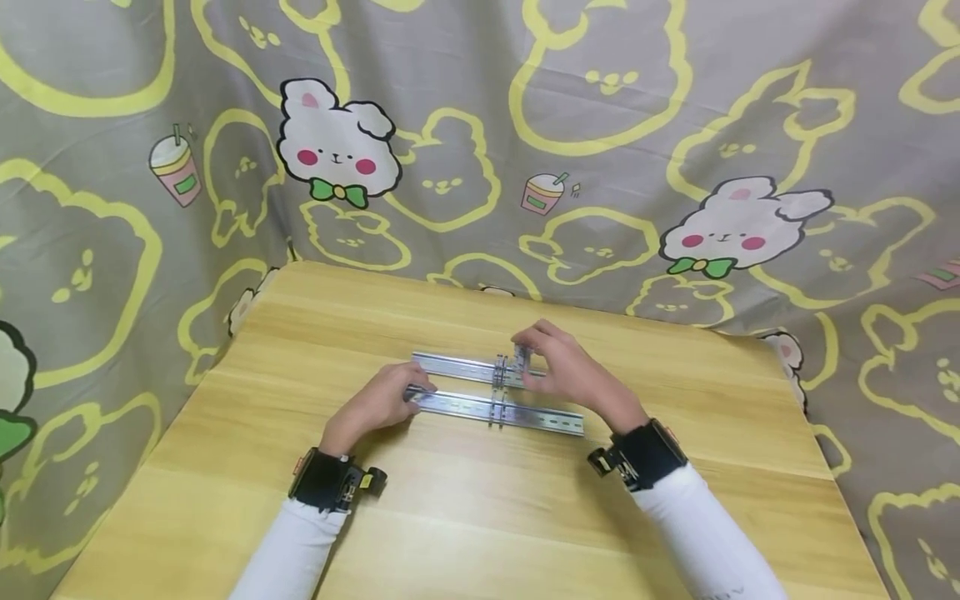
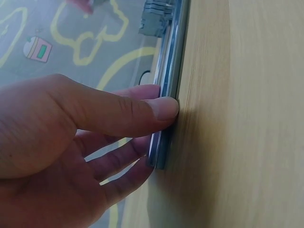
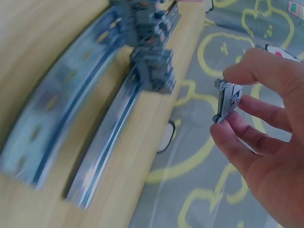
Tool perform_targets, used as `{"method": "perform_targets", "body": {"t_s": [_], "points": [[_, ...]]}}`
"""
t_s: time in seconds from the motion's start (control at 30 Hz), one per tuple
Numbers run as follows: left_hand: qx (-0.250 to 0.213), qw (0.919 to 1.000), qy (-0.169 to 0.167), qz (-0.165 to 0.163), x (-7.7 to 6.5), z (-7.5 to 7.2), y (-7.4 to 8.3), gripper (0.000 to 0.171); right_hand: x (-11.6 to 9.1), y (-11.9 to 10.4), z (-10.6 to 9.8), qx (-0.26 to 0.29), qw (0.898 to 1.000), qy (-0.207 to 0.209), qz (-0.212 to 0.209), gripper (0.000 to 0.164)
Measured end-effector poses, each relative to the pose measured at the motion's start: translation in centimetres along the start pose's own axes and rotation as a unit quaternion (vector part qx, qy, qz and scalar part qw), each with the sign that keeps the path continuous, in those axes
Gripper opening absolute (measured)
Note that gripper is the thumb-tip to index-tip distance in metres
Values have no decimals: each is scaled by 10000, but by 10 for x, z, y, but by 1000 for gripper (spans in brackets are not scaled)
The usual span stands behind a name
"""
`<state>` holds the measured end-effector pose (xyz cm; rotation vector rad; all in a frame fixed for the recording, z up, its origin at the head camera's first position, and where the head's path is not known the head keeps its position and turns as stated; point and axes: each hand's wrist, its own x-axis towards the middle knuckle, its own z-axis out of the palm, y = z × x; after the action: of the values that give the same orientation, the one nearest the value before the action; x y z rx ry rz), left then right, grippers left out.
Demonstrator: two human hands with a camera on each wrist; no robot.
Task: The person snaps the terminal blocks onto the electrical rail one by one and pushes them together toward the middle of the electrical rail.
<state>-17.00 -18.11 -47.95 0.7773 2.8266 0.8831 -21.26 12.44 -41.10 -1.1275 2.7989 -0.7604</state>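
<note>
Two slotted metal DIN rails lie side by side, the near rail (image 1: 540, 418) and the far rail (image 1: 453, 367). My left hand (image 1: 382, 398) grips the left end of the near rail, with the thumb (image 2: 164, 109) pressed on one side and fingers behind. Between thumb and fingertips, my right hand (image 1: 566, 367) pinches a thin grey terminal block (image 3: 228, 100), held above the far rail and apart from it. Grey terminal blocks (image 3: 154, 69) are seated on the far rail near its middle. Similar blocks (image 1: 497, 410) sit on the near rail; their exact number is unclear.
The rails lie on a wooden table (image 1: 450, 517). A grey patterned curtain (image 1: 480, 167) hangs along the table's back and sides. Each wrist wears a black camera mount, the left mount (image 1: 322, 479) and the right mount (image 1: 648, 454).
</note>
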Motion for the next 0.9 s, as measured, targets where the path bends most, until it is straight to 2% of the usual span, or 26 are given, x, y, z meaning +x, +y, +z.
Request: {"method": "perform_targets", "body": {"t_s": [0.23, 0.5, 0.9], "points": [[-7, 9999, 96, 83, -3, -2, -1, 33, -42, 14, -3, 521, 9977, 287, 338, 50], [-17, 10000, 54, 42, -2, 2, -1, 33, -85, 36, 5, 1236, 9880, 430, 822, 47], [-7, 10000, 8, -1, -1, 2, 0, 36, -125, 60, 21, 1229, 9835, 485, 1236, 50]]}}
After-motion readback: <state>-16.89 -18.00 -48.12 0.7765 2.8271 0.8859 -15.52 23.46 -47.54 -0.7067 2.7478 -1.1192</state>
